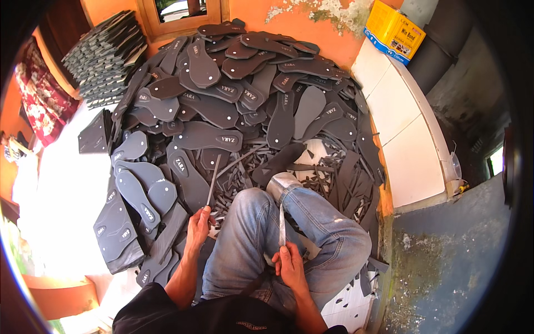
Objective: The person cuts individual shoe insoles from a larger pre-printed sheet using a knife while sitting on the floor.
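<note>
My left hand point(197, 227) is closed on the lower end of a thin grey strip point(214, 181), which points up toward the pile. Over my lap, my right hand point(289, 267) grips a narrow knife point(282, 227), its pale blade pointing away from me beside my bent knee. The knife's handle is hidden in the fingers. In front of my legs rises a big heap of dark sandal soles point(206, 108), many with a white dot and light lettering. Small black offcuts point(233, 181) lie scattered between the heap and my knees.
A tall stack of dark sheets point(108, 58) stands at the back left. To the left lie a sheet with sole outlines point(117, 234) and loose soles. A white tiled ledge point(411, 161) runs along the right, with a yellow and blue can point(394, 32) on its far end.
</note>
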### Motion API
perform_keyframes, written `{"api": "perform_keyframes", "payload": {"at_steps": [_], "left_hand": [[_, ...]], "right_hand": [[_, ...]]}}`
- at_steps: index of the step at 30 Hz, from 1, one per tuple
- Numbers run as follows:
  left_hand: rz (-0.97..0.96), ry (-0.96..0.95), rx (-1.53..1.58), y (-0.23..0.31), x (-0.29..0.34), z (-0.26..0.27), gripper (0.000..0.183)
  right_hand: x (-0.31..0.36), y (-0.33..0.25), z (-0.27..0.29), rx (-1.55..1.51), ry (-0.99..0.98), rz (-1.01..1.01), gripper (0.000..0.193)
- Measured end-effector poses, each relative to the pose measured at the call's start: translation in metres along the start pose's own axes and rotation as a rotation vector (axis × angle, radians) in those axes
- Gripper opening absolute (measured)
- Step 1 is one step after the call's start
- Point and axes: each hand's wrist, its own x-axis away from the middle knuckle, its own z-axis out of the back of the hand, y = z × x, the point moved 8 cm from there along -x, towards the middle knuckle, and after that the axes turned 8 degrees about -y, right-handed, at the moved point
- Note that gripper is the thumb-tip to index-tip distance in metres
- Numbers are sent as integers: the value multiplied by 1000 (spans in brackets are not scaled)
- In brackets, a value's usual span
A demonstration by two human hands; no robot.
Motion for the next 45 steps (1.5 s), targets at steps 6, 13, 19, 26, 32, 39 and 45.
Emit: {"api": "perform_keyframes", "payload": {"at_steps": [6,13,19,26,32,39,45], "left_hand": [[-150,-315,-24,74,21,-64,40],[-61,-699,15,77,48,-129,32],[-252,-331,-16,77,26,-65,28],[-50,-262,-305,59,24,-42,24],[109,-598,44,47,37,-80,28],[-311,-131,-409,70,18,-54,32],[171,-708,271,62,41,-109,26]], "right_hand": [[-24,-33,9,38,102,228,20],[-26,-62,19,704,267,441,19],[-34,18,47,262,121,-27,19],[-21,-6,40,101,5,-33,23],[-15,-22,46,725,270,212,22],[-21,12,45,-210,-28,-147,28],[-22,-52,22,672,318,448,22]]}}
